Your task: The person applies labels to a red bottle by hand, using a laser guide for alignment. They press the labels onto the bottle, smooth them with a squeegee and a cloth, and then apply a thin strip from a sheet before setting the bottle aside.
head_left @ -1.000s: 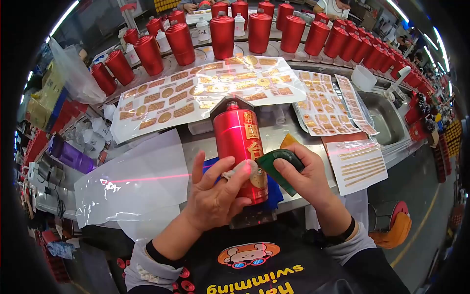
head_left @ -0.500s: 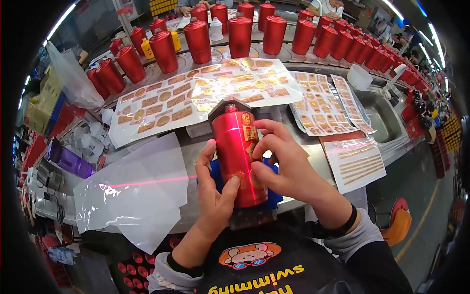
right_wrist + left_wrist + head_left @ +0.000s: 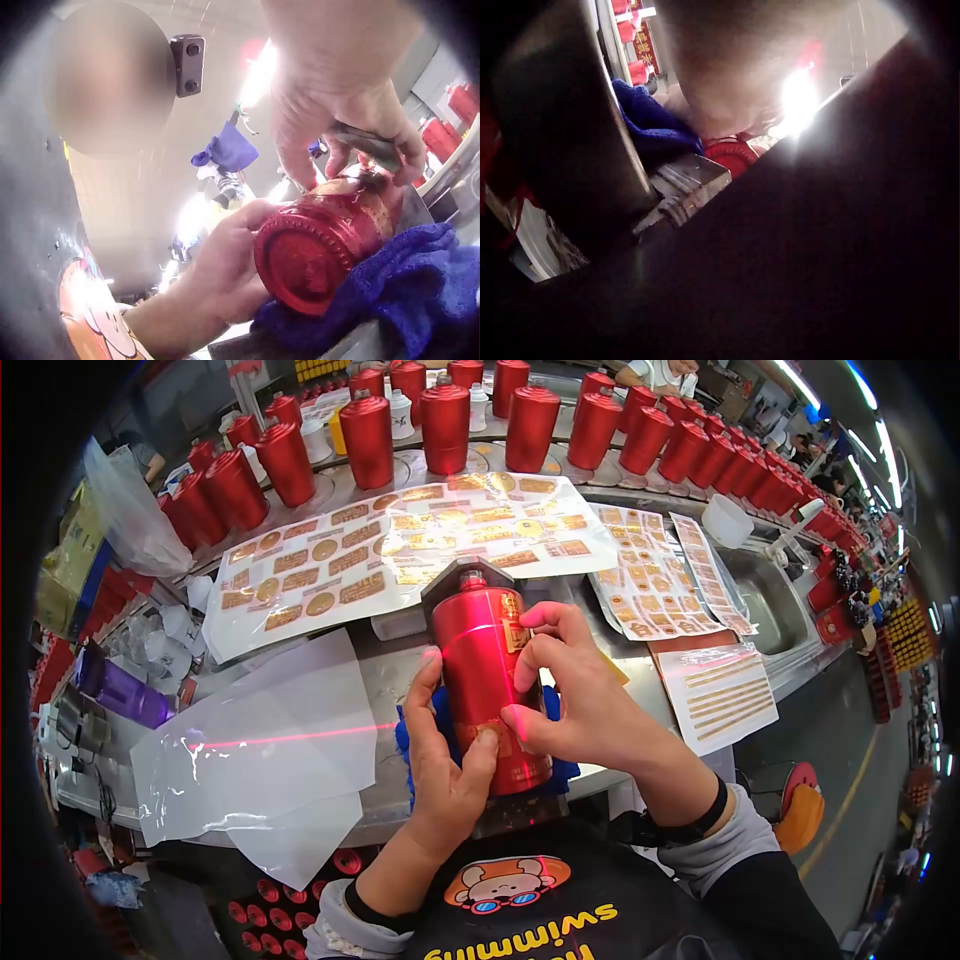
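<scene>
A glossy red bottle [image 3: 462, 660] with gold lettering lies tilted, its neck in a dark angular holder [image 3: 440, 578] and its base toward me. My left hand [image 3: 447, 780] holds its lower left side, thumb on the front near a gold decal [image 3: 492, 738]. With bent fingers, my right hand [image 3: 590, 705] touches the gold characters [image 3: 513, 622] on its right side. The right wrist view shows a dark green scraper [image 3: 371, 146] tucked in that hand's fingers; in the head view the hand hides it. Blue cloth [image 3: 412, 285] is bunched under the bottle.
Behind the holder lies a large sheet of gold decals [image 3: 350, 560], with more decal sheets [image 3: 655, 575] at right near a sink [image 3: 765, 600]. Translucent sheets [image 3: 260, 730] cover the left side. Red bottles [image 3: 445, 430] line a curved conveyor at the back.
The left hand, earlier pinching a whitish wad, now holds the bottle's side. The bottle has turned, its lettering shifting right. The right hand has moved up onto the lettering. Conveyor bottles have shifted.
</scene>
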Demonstrator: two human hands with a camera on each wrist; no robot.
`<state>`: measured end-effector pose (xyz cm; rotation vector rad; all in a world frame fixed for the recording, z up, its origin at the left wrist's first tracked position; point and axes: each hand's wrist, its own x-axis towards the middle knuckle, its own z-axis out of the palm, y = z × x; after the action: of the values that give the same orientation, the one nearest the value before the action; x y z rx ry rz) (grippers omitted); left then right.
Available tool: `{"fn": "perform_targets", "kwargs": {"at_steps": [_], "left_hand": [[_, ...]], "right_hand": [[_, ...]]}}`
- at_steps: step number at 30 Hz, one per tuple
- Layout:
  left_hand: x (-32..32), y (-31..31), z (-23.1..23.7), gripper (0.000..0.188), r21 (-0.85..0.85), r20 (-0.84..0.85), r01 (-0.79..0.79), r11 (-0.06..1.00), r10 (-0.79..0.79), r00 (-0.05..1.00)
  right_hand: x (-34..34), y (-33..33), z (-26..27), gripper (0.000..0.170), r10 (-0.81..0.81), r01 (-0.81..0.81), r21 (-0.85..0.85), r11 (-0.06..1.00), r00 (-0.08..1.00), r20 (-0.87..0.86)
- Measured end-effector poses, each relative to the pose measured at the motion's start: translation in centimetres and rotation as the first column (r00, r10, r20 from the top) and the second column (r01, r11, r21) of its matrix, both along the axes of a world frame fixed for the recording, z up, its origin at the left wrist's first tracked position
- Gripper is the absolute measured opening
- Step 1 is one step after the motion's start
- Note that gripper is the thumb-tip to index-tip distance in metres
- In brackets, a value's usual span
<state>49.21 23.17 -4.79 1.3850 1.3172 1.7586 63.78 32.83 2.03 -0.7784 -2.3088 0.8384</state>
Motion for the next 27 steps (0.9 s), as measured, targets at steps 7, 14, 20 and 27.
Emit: {"fn": "perform_targets", "kwargs": {"at_steps": [7, 14, 20, 27], "left_hand": [[-0.02, 0.04, -0.17, 0.070, 0.012, -0.056, -0.007, 1.000, 0.008, 0.998], [0.06, 0.02, -0.24, 0.070, 0.009, -0.048, -0.007, 1.000, 0.007, 0.999], [0.04, 0.03, -0.04, 0.070, 0.020, -0.104, -0.018, 1.000, 0.020, 0.994], [0.07, 0.04, -0.17, 0.069, 0.029, -0.087, -0.016, 0.999, 0.018, 0.996]], "right_hand": [[0.04, 0.05, 0.13, 0.026, 0.005, -0.005, -0.029, 1.000, 1.000, 0.008], [0.30, 0.25, 0.28, 0.026, 0.047, -0.048, -0.097, 0.994, 0.999, -0.018], [0.26, 0.18, 0.39, 0.027, 0.037, -0.035, -0.066, 0.997, 0.999, 0.020], [0.16, -0.05, 0.17, 0.026, 0.020, -0.020, -0.096, 0.995, 1.000, -0.007]]}}
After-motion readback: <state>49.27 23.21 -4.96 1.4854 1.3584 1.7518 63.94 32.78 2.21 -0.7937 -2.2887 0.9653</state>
